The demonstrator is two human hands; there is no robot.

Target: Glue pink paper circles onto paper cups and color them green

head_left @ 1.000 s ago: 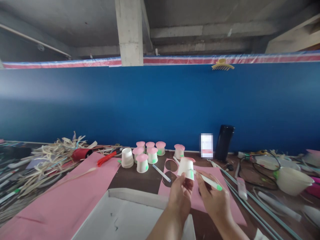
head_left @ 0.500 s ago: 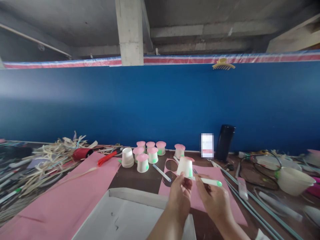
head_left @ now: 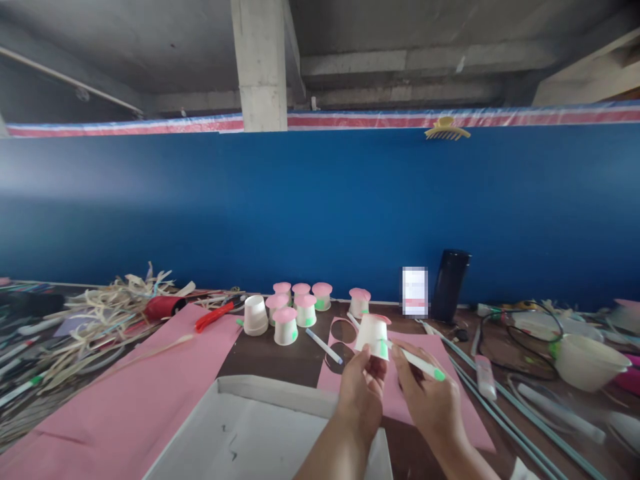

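My left hand [head_left: 363,387] is closed round the lower part of an upside-down white paper cup [head_left: 371,333] topped with a pink paper disc. A green patch marks the cup's right side. In my right hand [head_left: 433,397] is a white marker [head_left: 417,361] with a green end, its tip at the green patch. Behind and to the left stand several white cups with pink tops [head_left: 286,328] and green marks. A plain white cup [head_left: 255,316] stands at their left. Under my hands lies a pink sheet [head_left: 425,343] with round holes.
A white tray [head_left: 275,393] sits in front. Left of it are a large pink sheet [head_left: 125,393], red scissors [head_left: 214,317] and a heap of pale strips [head_left: 115,313]. A black cylinder [head_left: 451,285], blue-green tubes [head_left: 520,407] and a white bowl [head_left: 590,363] are on the right.
The marker has tilted, its green end slightly lower, and its tip has moved up onto the green patch. The cup has turned and shifted slightly right, showing more green.
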